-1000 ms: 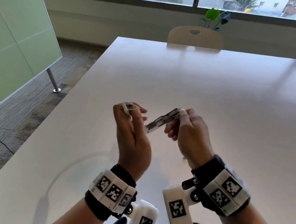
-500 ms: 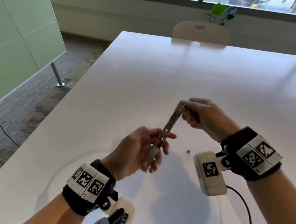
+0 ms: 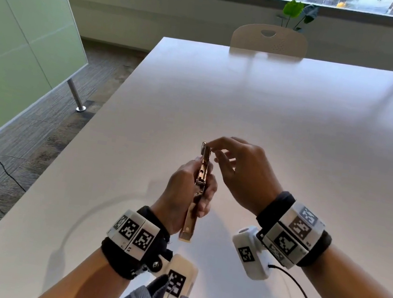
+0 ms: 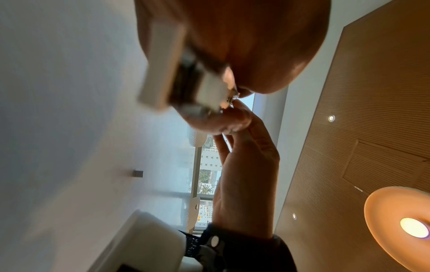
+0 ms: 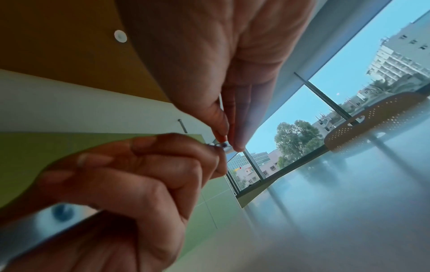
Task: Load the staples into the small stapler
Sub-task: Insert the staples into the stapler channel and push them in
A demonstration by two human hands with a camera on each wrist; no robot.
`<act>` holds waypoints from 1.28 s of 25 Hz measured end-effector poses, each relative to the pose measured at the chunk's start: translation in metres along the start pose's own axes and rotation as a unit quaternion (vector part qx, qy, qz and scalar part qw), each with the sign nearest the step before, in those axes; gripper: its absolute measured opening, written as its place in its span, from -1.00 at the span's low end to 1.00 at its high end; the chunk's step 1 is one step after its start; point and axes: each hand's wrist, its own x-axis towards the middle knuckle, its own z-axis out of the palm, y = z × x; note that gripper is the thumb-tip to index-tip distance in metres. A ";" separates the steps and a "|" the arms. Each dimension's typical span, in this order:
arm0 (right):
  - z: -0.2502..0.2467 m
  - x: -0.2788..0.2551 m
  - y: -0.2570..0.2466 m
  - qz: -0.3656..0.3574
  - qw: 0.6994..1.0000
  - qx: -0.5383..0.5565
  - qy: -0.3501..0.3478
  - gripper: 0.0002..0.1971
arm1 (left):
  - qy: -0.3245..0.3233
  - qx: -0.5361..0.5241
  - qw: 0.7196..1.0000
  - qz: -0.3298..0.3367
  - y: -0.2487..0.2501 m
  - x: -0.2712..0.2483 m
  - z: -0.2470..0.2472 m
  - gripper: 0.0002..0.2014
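A small metal stapler (image 3: 191,219), swung open into one long strip, points away from me above the white table (image 3: 295,128). My left hand (image 3: 203,175) grips its middle, fingers curled round it. The thumb and forefinger of my right hand (image 3: 213,150) pinch the stapler's far tip. In the right wrist view those fingertips (image 5: 237,145) meet on the metal tip (image 5: 218,145) above the left hand (image 5: 139,174). In the left wrist view the stapler (image 4: 186,82) is blurred, and a small block of staples (image 4: 138,173) lies on the table beyond it.
Two chairs (image 3: 269,38) stand at the table's far edge, with a plant (image 3: 297,13) by the window. The table's left edge (image 3: 90,133) drops to carpet. A black cable (image 3: 301,294) trails from my right wrist camera.
The stapler has swung from a slant to pointing straight away from me. Both hands have drawn closer together. The right hand still holds the far tip.
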 end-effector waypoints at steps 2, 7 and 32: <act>-0.001 0.002 0.000 0.012 1.000 -0.002 -0.002 -0.79 | 0.004 0.008 1.000 -0.005 -0.003 0.000 0.000 -0.64; -0.001 0.000 -0.006 0.092 0.995 0.028 -0.035 -0.80 | 0.038 0.010 0.999 0.004 -0.007 -0.001 0.006 -0.63; -0.037 -0.039 0.059 0.185 0.954 -0.126 -0.198 -0.72 | 0.072 -0.098 0.991 -0.052 -0.009 -0.001 -0.013 -0.64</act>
